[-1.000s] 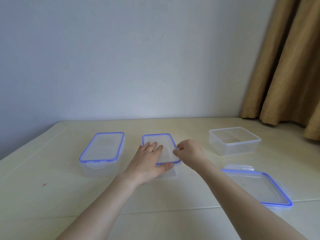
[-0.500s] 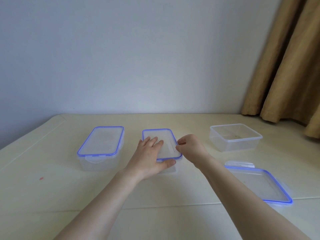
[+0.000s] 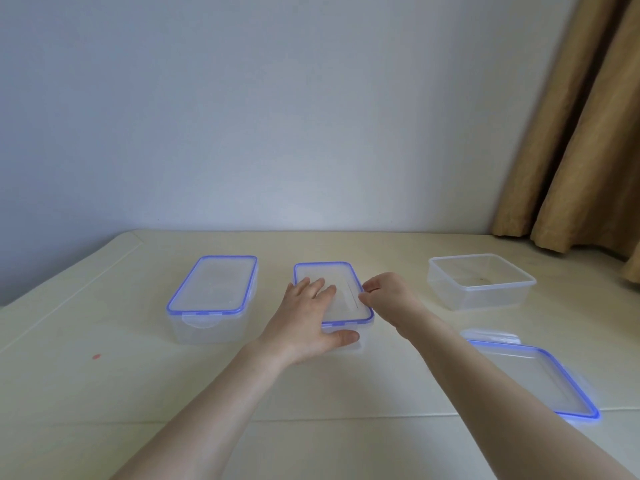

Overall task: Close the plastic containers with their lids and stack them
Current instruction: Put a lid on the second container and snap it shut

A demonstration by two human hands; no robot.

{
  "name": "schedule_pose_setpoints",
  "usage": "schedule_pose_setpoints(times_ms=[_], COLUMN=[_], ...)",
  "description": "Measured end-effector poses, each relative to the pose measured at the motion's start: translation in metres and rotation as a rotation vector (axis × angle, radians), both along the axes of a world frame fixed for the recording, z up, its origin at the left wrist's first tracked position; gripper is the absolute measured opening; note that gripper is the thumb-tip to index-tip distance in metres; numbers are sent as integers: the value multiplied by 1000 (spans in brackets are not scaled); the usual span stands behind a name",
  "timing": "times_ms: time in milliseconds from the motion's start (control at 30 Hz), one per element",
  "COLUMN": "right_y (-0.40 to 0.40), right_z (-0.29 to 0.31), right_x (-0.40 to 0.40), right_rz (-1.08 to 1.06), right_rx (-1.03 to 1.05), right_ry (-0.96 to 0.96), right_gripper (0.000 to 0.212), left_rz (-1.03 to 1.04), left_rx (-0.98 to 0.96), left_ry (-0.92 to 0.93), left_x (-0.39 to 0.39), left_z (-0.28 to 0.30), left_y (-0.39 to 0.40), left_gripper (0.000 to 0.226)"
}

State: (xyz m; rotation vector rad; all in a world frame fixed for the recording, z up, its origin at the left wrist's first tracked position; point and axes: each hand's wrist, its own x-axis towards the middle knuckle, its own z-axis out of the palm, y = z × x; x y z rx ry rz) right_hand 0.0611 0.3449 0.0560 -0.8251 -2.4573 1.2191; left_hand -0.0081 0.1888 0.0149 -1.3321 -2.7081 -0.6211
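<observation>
A small clear container with a blue-rimmed lid [image 3: 343, 282] stands in the middle of the table. My left hand [image 3: 308, 322] lies flat on that lid, thumb hooked over its near edge. My right hand [image 3: 389, 294] is curled at the lid's right edge, fingers pinching the side clip. To the left stands a bigger closed container [image 3: 213, 296] with a blue-rimmed lid. A square container without a lid [image 3: 479, 282] stands at the right. Its blue-rimmed lid [image 3: 530, 372] lies flat on the table nearer to me, partly behind my right forearm.
The cream table [image 3: 104, 393] meets a pale wall at the back. A tan curtain [image 3: 581, 150] hangs at the right and touches the table's far right corner. A small red spot [image 3: 96, 356] marks the table at the left.
Both hands have stayed on the middle container. The view has shifted slightly, so everything sits a little higher in the frame. The right hand's fingers stay at the lid's right edge.
</observation>
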Motion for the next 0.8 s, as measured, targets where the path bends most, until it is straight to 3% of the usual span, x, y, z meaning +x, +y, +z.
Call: schedule_pose_setpoints(times_ms=[300,500,800], right_y=[1,0,-7], right_z=[3,3,0], right_x=[3,3,-12], right_rz=[-41,-48,45], right_rx=[-196,-160,-199], right_ry=[46,42,-15], right_gripper=[15,20,49], left_rz=[-4,-3,-1], left_rx=[22,-16,-128], left_ry=[8,4,20], left_x=[-2,1,-11], left_z=[-2,3,17], left_y=[1,-1,-11], left_gripper=[97,94,87])
